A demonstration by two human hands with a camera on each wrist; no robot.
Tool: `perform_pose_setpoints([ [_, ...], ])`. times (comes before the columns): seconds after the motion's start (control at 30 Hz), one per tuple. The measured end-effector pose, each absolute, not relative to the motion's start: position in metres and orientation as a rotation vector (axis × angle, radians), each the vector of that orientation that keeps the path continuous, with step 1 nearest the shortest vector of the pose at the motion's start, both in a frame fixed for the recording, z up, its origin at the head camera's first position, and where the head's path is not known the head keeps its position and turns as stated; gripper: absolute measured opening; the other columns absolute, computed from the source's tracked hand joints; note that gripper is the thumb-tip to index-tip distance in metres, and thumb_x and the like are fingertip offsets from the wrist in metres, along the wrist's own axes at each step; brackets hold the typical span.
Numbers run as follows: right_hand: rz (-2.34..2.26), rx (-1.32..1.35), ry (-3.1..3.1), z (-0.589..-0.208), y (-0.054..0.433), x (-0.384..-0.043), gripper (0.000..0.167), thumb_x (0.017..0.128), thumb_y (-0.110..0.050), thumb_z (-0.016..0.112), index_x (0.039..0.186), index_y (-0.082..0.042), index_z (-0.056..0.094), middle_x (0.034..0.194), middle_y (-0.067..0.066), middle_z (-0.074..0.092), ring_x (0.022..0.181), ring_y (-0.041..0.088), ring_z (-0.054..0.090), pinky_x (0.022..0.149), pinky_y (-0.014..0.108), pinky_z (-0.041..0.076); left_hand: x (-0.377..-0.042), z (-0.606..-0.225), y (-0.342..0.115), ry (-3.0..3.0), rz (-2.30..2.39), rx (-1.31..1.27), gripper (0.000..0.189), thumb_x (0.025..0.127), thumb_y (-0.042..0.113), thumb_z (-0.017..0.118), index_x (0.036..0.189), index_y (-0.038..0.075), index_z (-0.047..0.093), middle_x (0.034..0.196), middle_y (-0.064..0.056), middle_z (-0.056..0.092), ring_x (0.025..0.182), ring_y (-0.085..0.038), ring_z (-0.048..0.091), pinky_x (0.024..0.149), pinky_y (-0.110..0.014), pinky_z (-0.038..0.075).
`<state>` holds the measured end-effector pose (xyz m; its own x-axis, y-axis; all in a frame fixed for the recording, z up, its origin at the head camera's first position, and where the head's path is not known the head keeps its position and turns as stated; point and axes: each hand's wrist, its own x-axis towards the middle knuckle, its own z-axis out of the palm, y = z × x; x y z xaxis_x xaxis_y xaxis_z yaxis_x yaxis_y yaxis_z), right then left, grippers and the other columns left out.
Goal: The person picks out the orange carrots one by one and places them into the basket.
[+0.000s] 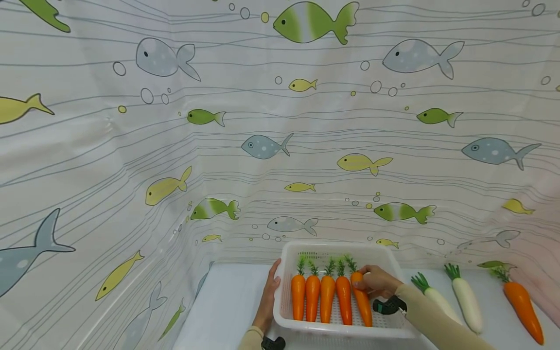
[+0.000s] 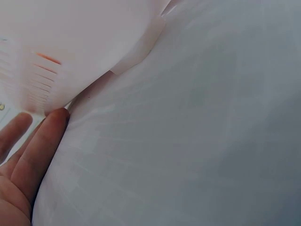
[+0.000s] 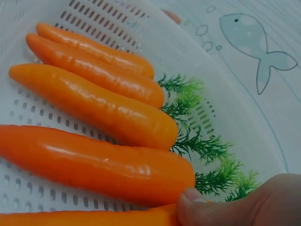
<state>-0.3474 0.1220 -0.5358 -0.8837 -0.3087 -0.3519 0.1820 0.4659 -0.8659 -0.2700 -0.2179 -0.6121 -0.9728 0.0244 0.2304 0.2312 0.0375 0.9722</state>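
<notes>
A white perforated plastic basket (image 1: pixel 345 330) holds several orange carrots with green tops, lying side by side in a row. My right hand (image 1: pixel 380 283) grips the rightmost carrot (image 1: pixel 362 304) near its leafy end, inside the basket. In the right wrist view the thumb (image 3: pixel 193 209) presses on that carrot's top, and the neighbouring carrot (image 3: pixel 99 162) lies right beside it. My left hand (image 1: pixel 267 297) rests against the basket's left side. Seen from the left wrist, its extended fingers (image 2: pixel 42 146) touch the basket's lower edge (image 2: pixel 94 70).
Two white radishes (image 1: pixel 467 304) with green stems lie on the table (image 1: pixel 227 301), right of the basket. Farther right is another carrot (image 1: pixel 522 304). A fish-patterned sheet (image 1: pixel 323 121) hangs behind and along the left side.
</notes>
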Motion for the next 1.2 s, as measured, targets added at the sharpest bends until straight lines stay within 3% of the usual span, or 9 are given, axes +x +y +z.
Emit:
perform_pose_setpoints([
  [0.4, -1.353, -0.114, 2.356, -0.537, 0.119, -0.340, 0.040, 0.090, -0.012, 0.082, 0.112, 0.007, 0.054, 0.102, 0.020, 0.063, 0.086, 0.030, 0.069, 0.073, 0.054, 0.066, -0.270, -0.616, -0.218, -2.140, -2.078, -0.244, 0.061, 0.112, 0.041, 0.026, 0.171, 0.028, 0.017, 0.178, -0.012, 0.017, 0.158, -0.041, 0.025, 0.126, -0.068, 0.025],
  [0.7, -1.266, -0.082, 2.456, -0.536, 0.116, -0.338, 0.038, 0.084, -0.015, 0.089, 0.100, 0.001, 0.058, 0.095, 0.014, 0.064, 0.079, 0.025, 0.068, 0.068, 0.045, 0.067, -0.271, -0.616, -0.219, -2.129, -2.070, -0.245, 0.060, 0.113, 0.040, 0.027, 0.171, 0.027, 0.020, 0.177, -0.012, 0.019, 0.157, -0.039, 0.028, 0.126, -0.065, 0.026],
  [1.2, -1.230, -0.141, 2.557, -0.533, 0.115, -0.333, 0.048, 0.080, -0.020, 0.094, 0.104, 0.006, 0.063, 0.094, 0.015, 0.068, 0.075, 0.023, 0.072, 0.062, 0.044, 0.066, -0.271, -0.616, -0.219, -2.134, -2.076, -0.244, 0.060, 0.112, 0.041, 0.026, 0.171, 0.029, 0.019, 0.177, -0.011, 0.020, 0.156, -0.038, 0.029, 0.126, -0.062, 0.028],
])
